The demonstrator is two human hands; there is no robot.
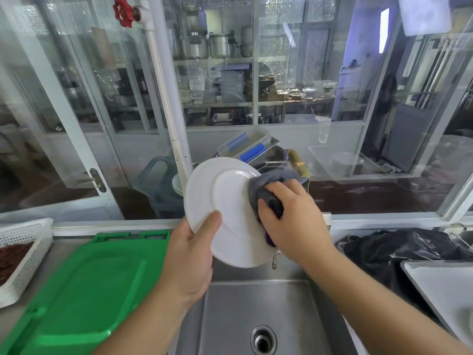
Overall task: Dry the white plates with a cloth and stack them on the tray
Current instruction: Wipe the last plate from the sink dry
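From my head camera, I see my left hand [190, 254] holding a white plate [225, 208] up in the air over the sink [256, 316]. My thumb lies on the front of the plate near its lower left edge, and my fingers curl round behind it. The plate stands tilted, with its face to me.

My right hand [291, 221] grips a grey cloth [268, 185], bunched up in my curled fingers. The cloth presses on the right side of the plate.

A green tray [76, 290] lies on the surface [64, 242] to my left, just beside the sink. A white basket [25, 254] with small holes sits at the far left, with something brown in it. A black bag [399, 249] lies on my right, and a flat grey tray [440, 283] sits near it. A red valve [123, 11] sits on a white pipe [163, 80] up high.
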